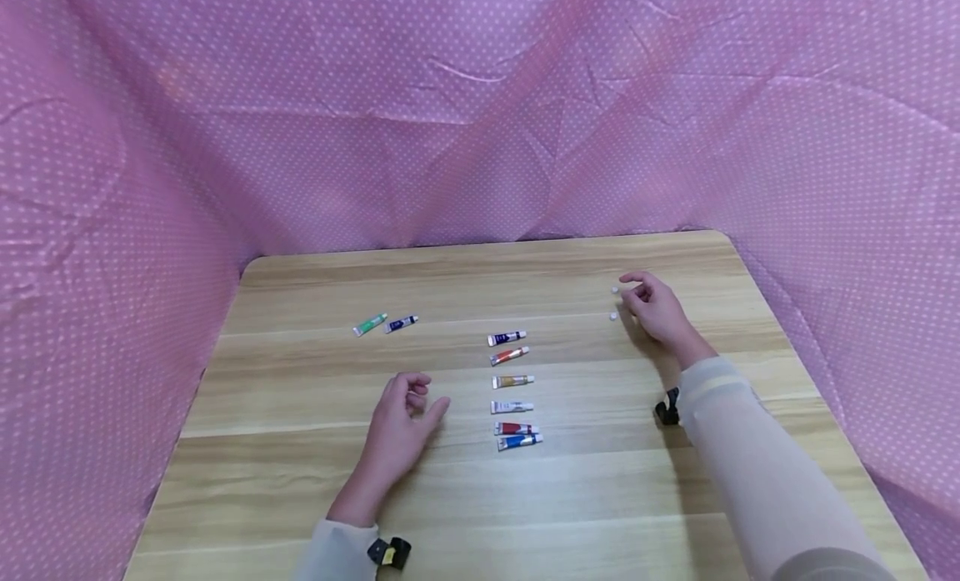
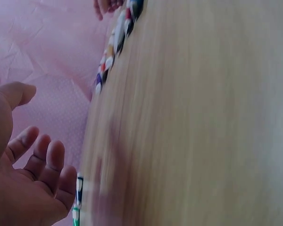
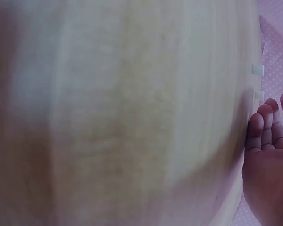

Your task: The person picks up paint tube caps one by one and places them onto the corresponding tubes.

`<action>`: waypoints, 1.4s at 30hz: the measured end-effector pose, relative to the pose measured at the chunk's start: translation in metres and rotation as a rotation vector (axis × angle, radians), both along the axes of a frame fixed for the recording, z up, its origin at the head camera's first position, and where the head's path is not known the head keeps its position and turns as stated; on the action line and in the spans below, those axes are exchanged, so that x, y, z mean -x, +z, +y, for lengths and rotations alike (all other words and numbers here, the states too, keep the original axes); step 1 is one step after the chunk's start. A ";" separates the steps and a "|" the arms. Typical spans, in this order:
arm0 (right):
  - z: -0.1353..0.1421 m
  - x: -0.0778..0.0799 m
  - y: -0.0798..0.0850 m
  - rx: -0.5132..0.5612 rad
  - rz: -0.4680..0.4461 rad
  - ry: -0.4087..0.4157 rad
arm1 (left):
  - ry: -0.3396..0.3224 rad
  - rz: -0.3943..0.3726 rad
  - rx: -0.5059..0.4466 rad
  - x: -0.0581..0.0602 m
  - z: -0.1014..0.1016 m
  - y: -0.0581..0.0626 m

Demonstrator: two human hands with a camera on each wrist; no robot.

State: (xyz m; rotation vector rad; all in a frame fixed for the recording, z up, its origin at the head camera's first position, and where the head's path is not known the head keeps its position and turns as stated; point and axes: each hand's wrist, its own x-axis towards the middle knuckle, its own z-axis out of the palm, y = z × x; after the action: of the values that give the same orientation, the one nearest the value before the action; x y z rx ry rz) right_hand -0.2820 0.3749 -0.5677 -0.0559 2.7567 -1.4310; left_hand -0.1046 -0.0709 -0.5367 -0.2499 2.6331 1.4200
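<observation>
Over the left part of the table, my left hand [image 1: 401,427] hovers with relaxed fingers and nothing in them. To its right lies a column of small paint tubes: dark blue [image 1: 507,338], orange [image 1: 510,356], ochre [image 1: 513,381], white [image 1: 512,407], red [image 1: 516,428] and blue [image 1: 520,442]. Farther back on the left, a green paint tube [image 1: 371,324] lies beside another dark blue tube [image 1: 401,324]. At the right back, my right hand [image 1: 656,310] is loosely bent and holds nothing visible. Two small white caps, one nearer [image 1: 612,316] and one farther [image 1: 615,290], stand just left of its fingertips.
The wooden table [image 1: 600,489] has rounded back corners. Pink dotted cloth [image 1: 480,147] hangs behind it and along both sides. Black wrist devices sit at the left cuff [image 1: 390,553] and the right cuff [image 1: 667,408].
</observation>
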 end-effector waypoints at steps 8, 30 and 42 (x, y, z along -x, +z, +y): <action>0.003 0.002 -0.004 -0.080 -0.027 -0.020 | 0.036 0.024 -0.022 0.010 -0.033 0.001; 0.004 0.009 -0.006 -0.108 -0.051 -0.005 | 0.062 0.019 0.065 0.069 -0.110 -0.002; 0.002 0.013 -0.007 -0.133 -0.108 0.002 | 0.043 -0.020 0.103 0.104 -0.129 -0.016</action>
State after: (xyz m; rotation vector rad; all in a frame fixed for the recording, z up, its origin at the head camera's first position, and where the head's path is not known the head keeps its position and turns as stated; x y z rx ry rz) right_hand -0.2946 0.3765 -0.5750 0.0225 2.7540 -1.2080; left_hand -0.2086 -0.2000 -0.5531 -0.3325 2.7034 1.2886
